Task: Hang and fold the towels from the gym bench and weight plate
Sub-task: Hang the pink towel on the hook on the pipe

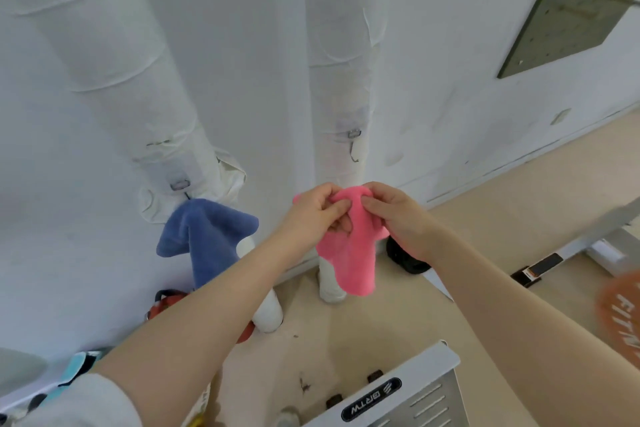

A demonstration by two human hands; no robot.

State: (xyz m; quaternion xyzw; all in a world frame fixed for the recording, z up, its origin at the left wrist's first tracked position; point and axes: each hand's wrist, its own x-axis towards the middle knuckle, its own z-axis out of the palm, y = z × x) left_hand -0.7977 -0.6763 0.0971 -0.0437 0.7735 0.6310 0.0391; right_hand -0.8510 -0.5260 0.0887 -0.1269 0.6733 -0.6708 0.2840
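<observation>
Both my hands hold a pink towel (349,253) up in front of the right wrapped pipe. My left hand (317,210) pinches its top edge from the left and my right hand (394,215) pinches it from the right, while the rest hangs down. An empty metal hook (354,144) sits on that pipe above my hands. A blue towel (204,239) hangs from the hook (180,184) on the left wrapped pipe.
A white wall stands close ahead. A white machine housing (398,388) with a dark logo lies at the bottom. An orange weight plate (621,314) shows at the right edge, with a grey bench frame (588,243) and a black object (405,258) behind it.
</observation>
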